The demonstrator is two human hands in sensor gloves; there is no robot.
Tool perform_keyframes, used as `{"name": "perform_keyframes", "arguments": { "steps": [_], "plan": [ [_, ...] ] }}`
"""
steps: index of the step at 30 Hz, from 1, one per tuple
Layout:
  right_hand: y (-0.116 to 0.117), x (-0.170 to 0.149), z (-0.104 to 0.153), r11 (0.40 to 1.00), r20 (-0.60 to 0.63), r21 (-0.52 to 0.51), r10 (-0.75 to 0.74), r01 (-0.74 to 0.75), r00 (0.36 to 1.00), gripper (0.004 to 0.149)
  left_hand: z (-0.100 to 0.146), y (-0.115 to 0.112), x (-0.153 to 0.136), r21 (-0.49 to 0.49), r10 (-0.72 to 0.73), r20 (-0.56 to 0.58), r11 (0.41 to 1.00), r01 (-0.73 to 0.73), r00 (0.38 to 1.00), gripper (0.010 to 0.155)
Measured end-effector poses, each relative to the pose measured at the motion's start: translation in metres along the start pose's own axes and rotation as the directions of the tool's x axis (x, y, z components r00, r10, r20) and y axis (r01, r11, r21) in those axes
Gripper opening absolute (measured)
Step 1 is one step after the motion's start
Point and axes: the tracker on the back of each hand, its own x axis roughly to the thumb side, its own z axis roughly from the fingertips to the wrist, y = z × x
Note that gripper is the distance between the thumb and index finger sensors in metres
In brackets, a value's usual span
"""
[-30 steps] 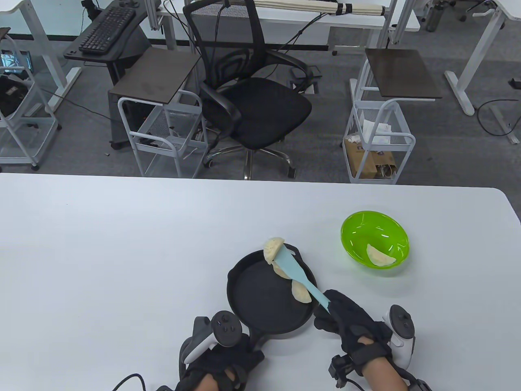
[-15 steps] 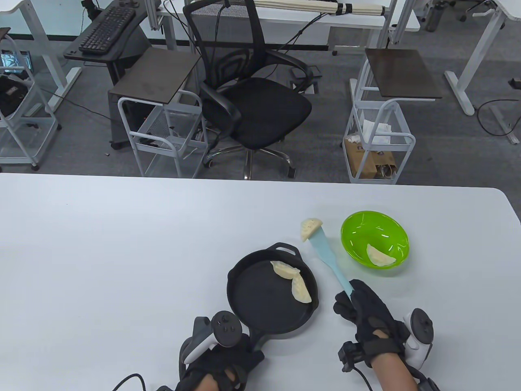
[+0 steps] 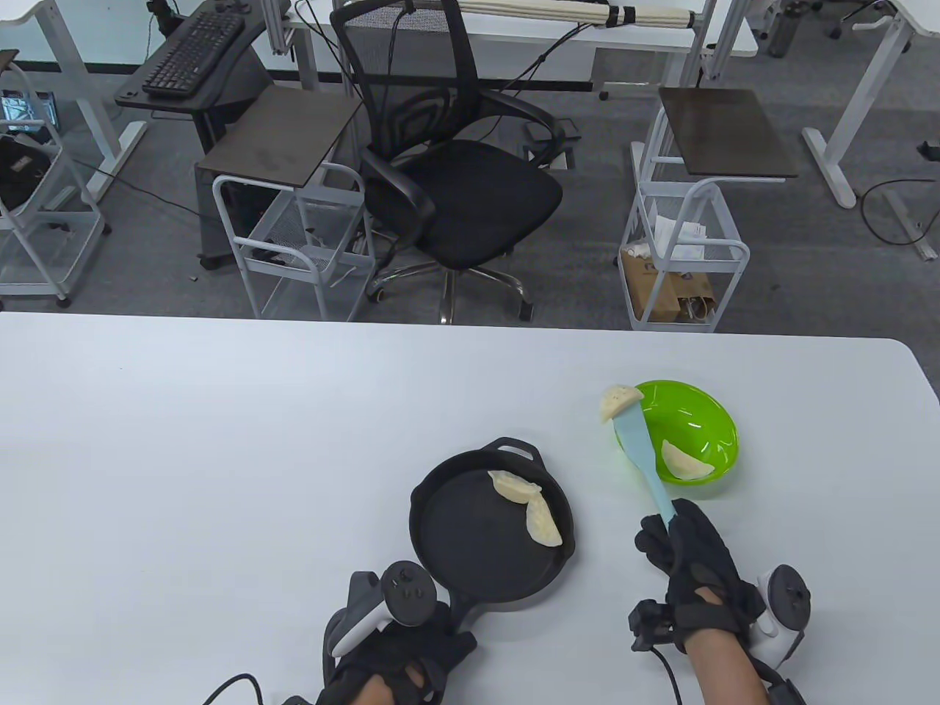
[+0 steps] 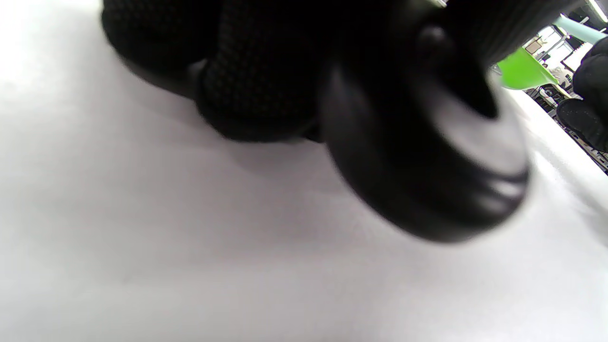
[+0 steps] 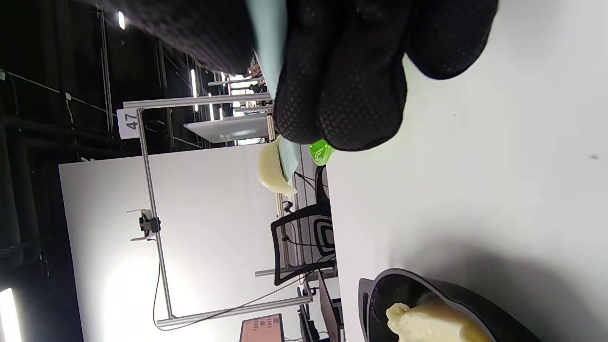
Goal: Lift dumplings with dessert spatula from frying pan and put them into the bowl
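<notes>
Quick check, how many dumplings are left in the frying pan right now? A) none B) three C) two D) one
C: two dumplings lie overlapping in the frying pan, while a third rides on the spatula held by the right hand at the bowl's rim, and a fourth already sits inside the bowl.

A white tag (image 5: 129,123) fixed to a metal frame post (image 5: 154,223) read "47"; nothing else was legible.
</notes>
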Motion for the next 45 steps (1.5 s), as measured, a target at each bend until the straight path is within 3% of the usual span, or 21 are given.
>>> {"name": "perform_keyframes", "arguments": {
  "steps": [20,31,36,45],
  "plan": [
    [-0.008,-0.001,-0.003,0.999,0.000,-0.049,0.020,-0.020,1.000,0.058,0.000,-0.001,0.000,0.001,-0.006,0.003,1.000,0.006,1.000,0.071],
    [-0.004,0.007,-0.002,0.994,0.054,-0.008,0.113,-0.112,0.992,0.061,0.000,-0.001,0.000,-0.001,-0.007,0.003,1.000,0.007,1.000,0.072],
    [-0.003,0.013,0.000,0.982,0.105,-0.037,0.191,-0.188,0.976,0.059,0.000,-0.001,0.000,0.000,-0.006,0.003,1.000,0.006,1.000,0.071],
    [-0.004,0.017,0.004,0.979,0.148,-0.105,0.188,-0.174,0.971,0.058,0.000,-0.001,0.000,-0.001,-0.007,0.002,1.000,0.007,1.000,0.072]
  ]
}}
